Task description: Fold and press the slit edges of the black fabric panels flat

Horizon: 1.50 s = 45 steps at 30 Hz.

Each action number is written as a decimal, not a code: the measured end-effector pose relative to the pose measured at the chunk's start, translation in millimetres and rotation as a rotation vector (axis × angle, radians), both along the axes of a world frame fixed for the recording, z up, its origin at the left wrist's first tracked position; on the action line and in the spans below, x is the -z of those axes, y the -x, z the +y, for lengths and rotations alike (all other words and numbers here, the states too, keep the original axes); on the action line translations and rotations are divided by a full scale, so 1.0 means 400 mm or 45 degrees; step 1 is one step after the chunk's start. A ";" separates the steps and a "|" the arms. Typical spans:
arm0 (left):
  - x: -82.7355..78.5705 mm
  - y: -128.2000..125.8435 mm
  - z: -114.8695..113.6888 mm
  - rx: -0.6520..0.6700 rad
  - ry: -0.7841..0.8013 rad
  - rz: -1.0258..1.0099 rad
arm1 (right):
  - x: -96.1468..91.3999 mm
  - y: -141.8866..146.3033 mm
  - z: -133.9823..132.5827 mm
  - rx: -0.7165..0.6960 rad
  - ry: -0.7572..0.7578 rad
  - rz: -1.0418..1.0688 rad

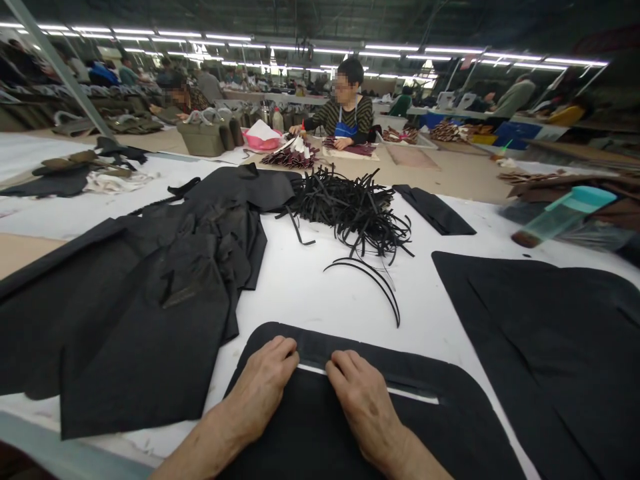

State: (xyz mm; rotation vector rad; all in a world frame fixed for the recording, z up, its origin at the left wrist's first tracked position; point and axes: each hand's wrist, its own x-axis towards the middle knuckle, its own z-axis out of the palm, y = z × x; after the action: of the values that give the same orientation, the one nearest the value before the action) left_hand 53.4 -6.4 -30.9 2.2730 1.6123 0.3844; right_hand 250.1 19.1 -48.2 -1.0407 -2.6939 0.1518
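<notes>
A black cut panel (320,433) with a long narrow slit lies flat at the near edge of the white table (310,287). My left hand (263,387) rests on it with fingers curled and pressed at the slit's left end. Close beside it on the right, my right hand (363,400) presses its curled fingertips on the slit's edge too. A white strip shows through the slit between and to the right of the hands. Neither hand lifts anything off the table.
A heap of black panels (150,280) lies at the left, another black stack (550,333) at the right. A tangle of black strips (350,207) sits behind. A teal-capped bottle (565,213) lies at the right. A person in a striped top (347,113) works across the table.
</notes>
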 end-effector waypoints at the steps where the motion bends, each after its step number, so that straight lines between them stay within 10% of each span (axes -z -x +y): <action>1: 0.000 0.001 0.000 0.004 0.002 0.002 | 0.001 0.000 -0.001 -0.015 -0.020 -0.014; 9: -0.005 0.014 0.017 0.009 0.000 -0.026 | 0.000 0.020 -0.006 -0.061 -0.218 -0.136; 32: 0.031 0.009 0.027 -0.051 -0.020 -0.122 | 0.000 -0.001 0.017 0.076 0.155 0.017; 45: 0.023 -0.008 0.030 -0.184 0.080 -0.203 | -0.016 -0.003 0.008 0.471 0.275 -0.017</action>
State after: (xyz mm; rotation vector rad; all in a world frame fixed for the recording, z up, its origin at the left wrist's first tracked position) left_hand 56.4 5.5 -40.3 2.0315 1.6859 0.5283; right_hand 251.4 22.4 -41.8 -1.5854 -2.4809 0.3722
